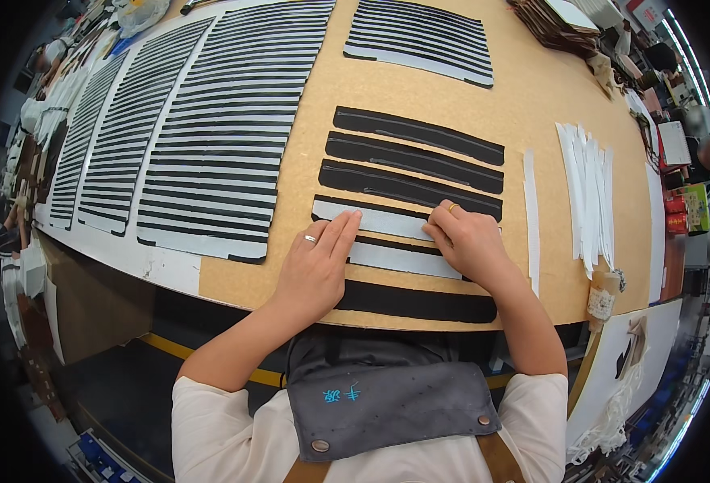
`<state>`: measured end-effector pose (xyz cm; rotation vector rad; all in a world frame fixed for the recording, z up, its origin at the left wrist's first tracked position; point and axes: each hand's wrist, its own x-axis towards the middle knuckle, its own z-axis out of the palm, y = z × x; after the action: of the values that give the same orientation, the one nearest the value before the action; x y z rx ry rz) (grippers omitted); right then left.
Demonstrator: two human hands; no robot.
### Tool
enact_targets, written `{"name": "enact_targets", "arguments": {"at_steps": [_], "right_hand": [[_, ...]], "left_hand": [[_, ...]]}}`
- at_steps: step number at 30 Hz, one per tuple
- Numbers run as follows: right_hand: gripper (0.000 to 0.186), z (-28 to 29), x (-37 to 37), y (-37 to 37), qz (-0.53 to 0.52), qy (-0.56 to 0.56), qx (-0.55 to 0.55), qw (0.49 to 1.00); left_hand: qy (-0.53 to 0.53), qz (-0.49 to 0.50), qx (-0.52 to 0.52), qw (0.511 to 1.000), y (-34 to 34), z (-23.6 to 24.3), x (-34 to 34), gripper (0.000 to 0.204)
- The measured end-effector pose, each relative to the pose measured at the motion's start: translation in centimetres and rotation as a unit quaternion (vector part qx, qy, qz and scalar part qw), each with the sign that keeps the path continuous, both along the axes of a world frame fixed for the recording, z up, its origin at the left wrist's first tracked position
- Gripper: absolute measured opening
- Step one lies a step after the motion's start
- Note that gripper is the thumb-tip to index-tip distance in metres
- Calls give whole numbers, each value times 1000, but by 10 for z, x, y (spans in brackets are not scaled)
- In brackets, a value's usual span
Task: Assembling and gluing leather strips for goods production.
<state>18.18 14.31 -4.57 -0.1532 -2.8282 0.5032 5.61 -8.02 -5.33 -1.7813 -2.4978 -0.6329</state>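
A pale strip lies along a black band on the table in front of me. My left hand, a ring on one finger, rests on its left part with fingers stretched out. At its right part, the bent fingers of my right hand pinch the pale strip. Nearer to me is a second pale strip on black, partly under my hands. A plain black strip lies at the table's front edge. Beyond my hands are three black strips with thin pale lines along them.
Large sheets of black and pale stripes cover the table's left side; a smaller striped stack lies at the far side. To the right are a single white strip, a bundle of white strips and a small container at the edge.
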Motion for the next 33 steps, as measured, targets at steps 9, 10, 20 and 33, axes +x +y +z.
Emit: {"name": "enact_targets", "arguments": {"at_steps": [9, 10, 20, 33], "right_hand": [[16, 0, 0, 0, -1, -1, -4, 1000], [16, 0, 0, 0, -2, -2, -5, 1000], [15, -1, 2, -2, -15, -1, -11, 1000], [13, 2, 1, -2, 0, -14, 6, 1000]], "left_hand": [[-5, -5, -10, 1000, 2, 2, 0, 56], [-4, -6, -10, 1000, 2, 2, 0, 55], [34, 2, -6, 999, 2, -1, 4, 46], [13, 27, -15, 999, -2, -1, 7, 44]]}}
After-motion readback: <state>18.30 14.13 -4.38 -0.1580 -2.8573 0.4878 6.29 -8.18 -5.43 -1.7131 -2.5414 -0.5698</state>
